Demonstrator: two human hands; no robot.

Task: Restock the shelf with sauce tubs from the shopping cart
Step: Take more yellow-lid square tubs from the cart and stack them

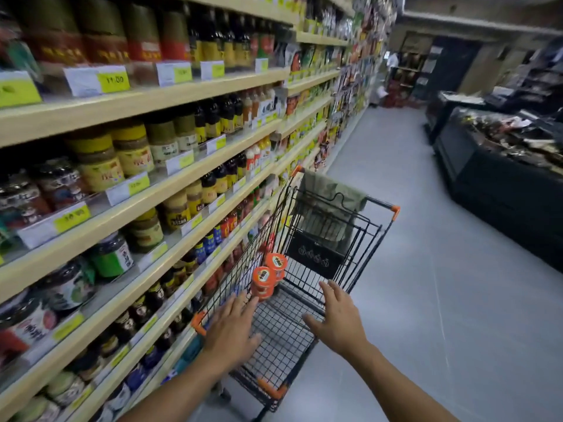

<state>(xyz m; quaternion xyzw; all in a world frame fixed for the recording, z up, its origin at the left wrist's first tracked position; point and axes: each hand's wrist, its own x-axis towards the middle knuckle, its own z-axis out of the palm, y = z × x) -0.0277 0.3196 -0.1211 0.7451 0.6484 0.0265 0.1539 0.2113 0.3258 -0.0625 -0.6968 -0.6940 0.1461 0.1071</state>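
A black wire shopping cart [359, 239] with orange corners stands in the aisle beside the shelves. Two stacks of orange-lidded sauce tubs stand inside it by the left wall, a nearer stack of tubs [263, 281] and a farther stack of tubs [276, 264]. My left hand [233, 325] reaches over the cart's near left corner with fingers straight, its fingertips just short of the nearer stack. My right hand [338, 316] hovers spread over the cart basket, holding nothing. The wooden shelf [158, 190] of jars and bottles runs along my left.
A green cloth [330, 193] hangs over the cart's far end. A dark chest counter [499, 184] heaped with goods lines the right side. Grey floor [426, 269] lies open between the cart and the counter. A person stands far down the aisle.
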